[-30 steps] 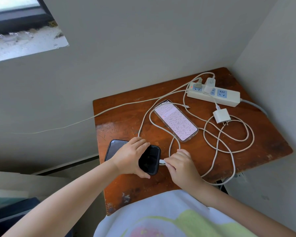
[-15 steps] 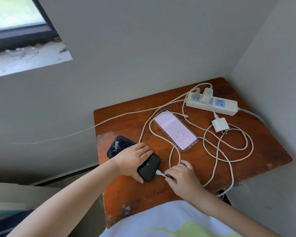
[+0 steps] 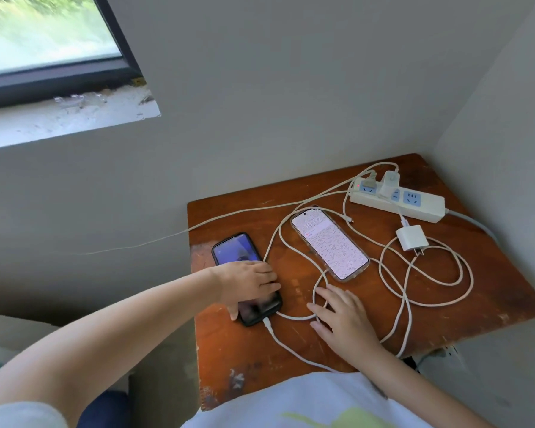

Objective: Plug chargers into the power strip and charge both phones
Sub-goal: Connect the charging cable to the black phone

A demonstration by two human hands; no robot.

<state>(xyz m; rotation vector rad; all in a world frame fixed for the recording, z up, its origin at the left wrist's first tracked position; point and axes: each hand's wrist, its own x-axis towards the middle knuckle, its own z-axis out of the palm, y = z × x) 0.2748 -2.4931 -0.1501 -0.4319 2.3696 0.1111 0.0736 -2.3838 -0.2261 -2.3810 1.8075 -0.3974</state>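
Note:
A black phone (image 3: 233, 250) lies at the left of the wooden table (image 3: 482, 291), its screen lit. My left hand (image 3: 247, 281) spans its middle, thumb at its near edge. A white cable connector (image 3: 267, 325) sits in the phone's near end. My right hand (image 3: 343, 316) rests flat and open on the cable loops, holding nothing. A second phone (image 3: 329, 244) in a clear case lies mid-table, screen lit. The white power strip (image 3: 426, 208) at the back right has a white charger (image 3: 389, 180) and a grey plug (image 3: 369, 182) in it.
A loose white charger brick (image 3: 411, 239) lies unplugged in front of the strip, among several cable loops (image 3: 430, 282). One thin cable (image 3: 142, 244) runs off the table's left edge. Walls close the table in behind and to the right. A window sill (image 3: 68, 118) is at upper left.
My right hand has let go of the connector, which now sits in the black phone, and lies open to the right. The black phone's screen has lit. The camera has tilted up.

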